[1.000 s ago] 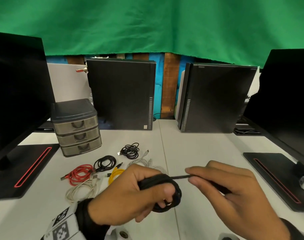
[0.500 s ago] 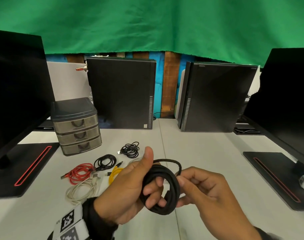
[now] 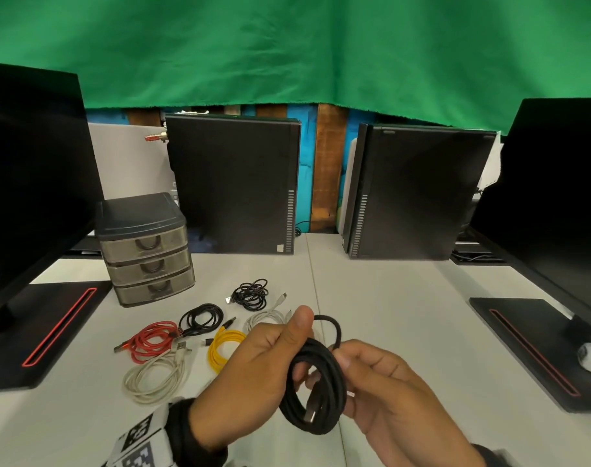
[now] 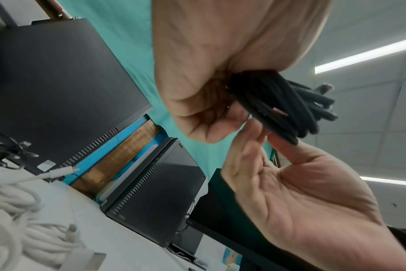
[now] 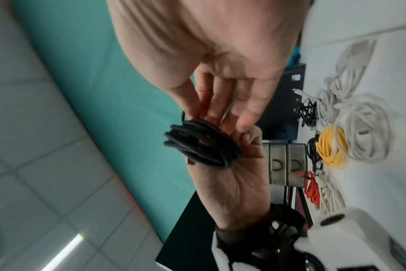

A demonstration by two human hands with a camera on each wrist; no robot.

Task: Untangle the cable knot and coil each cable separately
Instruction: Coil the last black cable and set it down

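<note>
A black cable (image 3: 316, 389) wound into a thick coil hangs in front of me above the table. My left hand (image 3: 304, 352) grips it with fingers curled through the ring and thumb up. My right hand (image 3: 351, 365) pinches the last loop against the coil's right side. A USB plug (image 3: 312, 411) lies inside the ring. In the left wrist view the coil (image 4: 278, 102) sticks out of the left hand (image 4: 197, 91), with the right hand (image 4: 267, 139) at its edge. From the right wrist, the right hand (image 5: 204, 110) touches the coil (image 5: 202, 144).
On the table (image 3: 405, 315) lie separate coils: red (image 3: 152, 340), two black (image 3: 201, 320) (image 3: 250, 293), yellow (image 3: 223, 348), two whitish (image 3: 156, 379) (image 3: 267, 320). A drawer unit (image 3: 145, 251) stands left, two PC towers (image 3: 233, 187) (image 3: 418, 193) behind, monitor bases (image 3: 34, 332) (image 3: 540, 352) at both sides.
The straight stretch my right hand held out to the right has been wound onto the coil. My right hand has come in against the coil, and my left thumb has lifted.
</note>
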